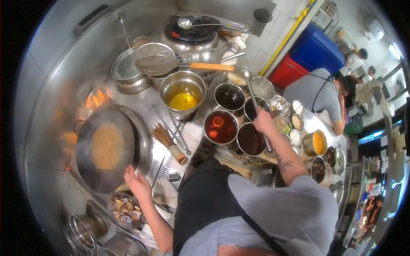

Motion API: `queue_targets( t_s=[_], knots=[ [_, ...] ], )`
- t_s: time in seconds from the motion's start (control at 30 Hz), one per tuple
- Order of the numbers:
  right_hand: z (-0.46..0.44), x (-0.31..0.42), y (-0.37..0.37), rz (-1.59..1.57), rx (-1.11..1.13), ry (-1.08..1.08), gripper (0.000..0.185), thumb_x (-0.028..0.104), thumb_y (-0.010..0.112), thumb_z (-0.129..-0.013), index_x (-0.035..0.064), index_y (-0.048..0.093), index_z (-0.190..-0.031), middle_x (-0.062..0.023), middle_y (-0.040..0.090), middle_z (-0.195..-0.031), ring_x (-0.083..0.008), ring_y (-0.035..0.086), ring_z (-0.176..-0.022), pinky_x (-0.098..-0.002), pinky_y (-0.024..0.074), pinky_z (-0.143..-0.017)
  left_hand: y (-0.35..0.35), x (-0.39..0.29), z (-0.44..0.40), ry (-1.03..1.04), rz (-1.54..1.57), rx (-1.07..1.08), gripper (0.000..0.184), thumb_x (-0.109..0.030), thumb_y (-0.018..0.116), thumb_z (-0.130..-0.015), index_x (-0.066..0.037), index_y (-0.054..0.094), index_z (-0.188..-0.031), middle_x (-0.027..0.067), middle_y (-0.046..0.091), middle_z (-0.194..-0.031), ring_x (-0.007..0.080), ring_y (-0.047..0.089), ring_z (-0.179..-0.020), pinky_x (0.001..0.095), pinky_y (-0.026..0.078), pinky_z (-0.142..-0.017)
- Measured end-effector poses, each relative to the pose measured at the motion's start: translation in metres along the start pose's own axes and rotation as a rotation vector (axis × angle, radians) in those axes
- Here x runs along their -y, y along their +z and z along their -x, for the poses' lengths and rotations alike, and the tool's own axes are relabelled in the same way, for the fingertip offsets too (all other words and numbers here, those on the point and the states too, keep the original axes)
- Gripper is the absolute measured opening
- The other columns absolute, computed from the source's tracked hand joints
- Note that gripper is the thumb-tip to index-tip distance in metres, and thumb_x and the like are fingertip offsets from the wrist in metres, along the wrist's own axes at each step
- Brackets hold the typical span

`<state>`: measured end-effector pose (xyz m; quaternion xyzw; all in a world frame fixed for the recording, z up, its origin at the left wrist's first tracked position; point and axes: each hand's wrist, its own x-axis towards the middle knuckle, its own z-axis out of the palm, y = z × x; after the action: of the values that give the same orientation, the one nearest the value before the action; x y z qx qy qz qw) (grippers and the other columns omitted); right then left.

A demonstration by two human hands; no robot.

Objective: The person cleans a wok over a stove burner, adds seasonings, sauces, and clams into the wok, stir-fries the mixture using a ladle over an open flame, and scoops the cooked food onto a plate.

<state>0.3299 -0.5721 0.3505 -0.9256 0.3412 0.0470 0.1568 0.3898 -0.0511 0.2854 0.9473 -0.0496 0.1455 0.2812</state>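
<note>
At the near rim of a large dark wok [84, 147], my left hand [139, 183] has its fingers closed on the edge or handle; the exact grip is partly hidden. A pale, cloudy, steaming liquid [106, 145] lies in the wok. My right hand [262, 121] is wrapped round the long metal handle of a ladle [251, 90], above several round seasoning pots. Its far end reaches a container of pale contents [236, 78], and the bowl is hard to make out. Below my hand are a pot of dark sauce [252, 138] and a pot of red liquid with citrus slices [221, 127].
A bowl of clams [127, 210] stands beside the wok. A pot of yellow oil [183, 101], a strainer with a wooden handle [211, 67] and a bamboo brush [171, 145] lie ahead. Flames [96, 99] show behind the wok. A co-worker [314, 91] bends over at the right.
</note>
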Motion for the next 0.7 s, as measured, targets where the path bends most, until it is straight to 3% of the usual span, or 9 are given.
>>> queue_targets(
  t_s=[0.13, 0.23, 0.33, 0.43, 0.7],
  knots=[
    [0.000, -0.022, 0.006, -0.101, -0.106, -0.101, 0.051, 0.004, 0.056, -0.082, -0.0057, 0.049, -0.131, -0.0333, 0.063, -0.112, -0.0464, 0.059, -0.111, -0.0466, 0.0494, -0.096, 0.001, 0.002, 0.000, -0.011, 0.023, 0.015, 0.042, 0.000, 0.054, -0.087, 0.009, 0.053, -0.128, 0.0284, 0.052, -0.130, 0.0453, 0.048, -0.122, 0.0498, 0.029, -0.113],
    [-0.013, -0.048, 0.024, -0.086, -0.322, -0.320, 0.043, 0.006, 0.057, -0.083, -0.0063, 0.053, -0.124, -0.0278, 0.067, -0.101, -0.0413, 0.068, -0.091, -0.0442, 0.0557, -0.082, 0.001, 0.001, 0.000, -0.027, 0.039, 0.018, 0.042, 0.000, 0.054, -0.087, 0.009, 0.054, -0.128, 0.0288, 0.052, -0.130, 0.0456, 0.047, -0.123, 0.0499, 0.029, -0.113],
    [-0.003, -0.030, -0.010, -0.525, 0.144, 0.009, 0.041, 0.007, 0.058, -0.085, -0.0035, 0.053, -0.125, -0.0158, 0.065, -0.083, -0.0269, 0.065, -0.060, -0.0387, 0.0543, -0.055, 0.002, 0.003, 0.000, -0.017, 0.014, 0.016, 0.041, 0.000, 0.054, -0.087, 0.009, 0.054, -0.128, 0.0289, 0.052, -0.130, 0.0459, 0.047, -0.122, 0.0500, 0.030, -0.112],
    [-0.005, -0.029, -0.007, -0.943, 0.212, 0.123, 0.033, 0.004, 0.056, -0.088, 0.0003, 0.054, -0.120, -0.0061, 0.054, -0.070, -0.0134, 0.048, -0.046, -0.0307, 0.0430, -0.040, 0.001, 0.002, 0.001, -0.012, 0.004, 0.012, 0.042, 0.000, 0.054, -0.087, 0.009, 0.053, -0.128, 0.0290, 0.052, -0.130, 0.0463, 0.047, -0.122, 0.0502, 0.030, -0.112],
    [-0.024, -0.039, 0.005, -1.391, 0.296, 0.242, 0.018, 0.004, 0.053, -0.093, 0.0039, 0.045, -0.110, -0.0032, 0.051, -0.069, -0.0104, 0.044, -0.045, -0.0264, 0.0361, -0.037, -0.006, -0.006, 0.000, -0.028, 0.018, 0.059, 0.046, 0.000, 0.054, -0.087, 0.008, 0.051, -0.132, 0.0285, 0.050, -0.134, 0.0456, 0.044, -0.127, 0.0518, 0.026, -0.115]
  ],
)
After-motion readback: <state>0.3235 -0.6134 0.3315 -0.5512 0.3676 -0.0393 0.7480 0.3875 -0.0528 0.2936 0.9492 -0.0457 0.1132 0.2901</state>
